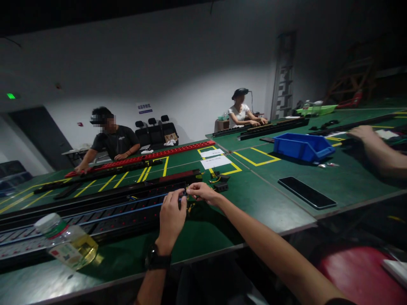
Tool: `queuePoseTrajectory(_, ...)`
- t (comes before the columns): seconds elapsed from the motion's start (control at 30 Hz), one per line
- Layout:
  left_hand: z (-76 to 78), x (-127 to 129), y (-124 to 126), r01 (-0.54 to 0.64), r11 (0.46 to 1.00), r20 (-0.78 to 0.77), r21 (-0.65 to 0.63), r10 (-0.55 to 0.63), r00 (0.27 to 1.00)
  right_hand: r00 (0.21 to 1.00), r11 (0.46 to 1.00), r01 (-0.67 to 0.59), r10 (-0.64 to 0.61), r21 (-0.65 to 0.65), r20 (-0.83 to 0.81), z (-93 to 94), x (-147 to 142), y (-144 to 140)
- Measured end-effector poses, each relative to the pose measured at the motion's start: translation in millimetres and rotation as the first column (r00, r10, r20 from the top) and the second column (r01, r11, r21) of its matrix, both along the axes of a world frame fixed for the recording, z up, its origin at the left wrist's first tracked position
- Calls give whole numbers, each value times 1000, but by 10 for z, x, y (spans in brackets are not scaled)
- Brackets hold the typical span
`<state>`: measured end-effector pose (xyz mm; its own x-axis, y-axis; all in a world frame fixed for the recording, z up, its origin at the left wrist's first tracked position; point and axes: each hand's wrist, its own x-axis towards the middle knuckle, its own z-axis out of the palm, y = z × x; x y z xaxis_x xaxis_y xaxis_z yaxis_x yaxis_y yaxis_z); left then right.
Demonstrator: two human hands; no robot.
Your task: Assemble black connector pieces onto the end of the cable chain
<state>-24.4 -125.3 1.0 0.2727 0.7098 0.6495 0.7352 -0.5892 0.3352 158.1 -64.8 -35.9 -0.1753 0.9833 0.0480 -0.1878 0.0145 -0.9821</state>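
Observation:
A long black tray-like assembly (127, 216) with blue strips and red dots runs along the table from the left. At its right end my left hand (172, 214), a dark watch on the wrist, is closed on a small dark part that its fingers mostly hide. My right hand (203, 192) meets it there, thumb and fingers pinched together over something too small to name. Yellow wires (190, 207) show just below the fingertips. Beyond my right hand lie small black connector-like pieces (220, 184) with more yellow wire.
A bottle of yellow liquid (68, 241) stands at the front left. To the right are a phone (307, 192), a blue bin (302, 147) and another person's arm (381, 150). White papers (216, 162) lie behind my hands. Two people work across the table beside long rails (143, 157).

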Motion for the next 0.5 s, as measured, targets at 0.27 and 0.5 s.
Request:
queuePoseTrajectory(0.27, 66, 71, 227, 97, 982, -92, -160, -112, 989, 979, 990, -136, 132, -19, -157, -89, 16, 75)
queuePoseTrajectory(0.5, 43, 14, 301, 78, 977, -142, -197, -107, 984, 957, 981, -190, 179, -26, -227, -64, 15, 80)
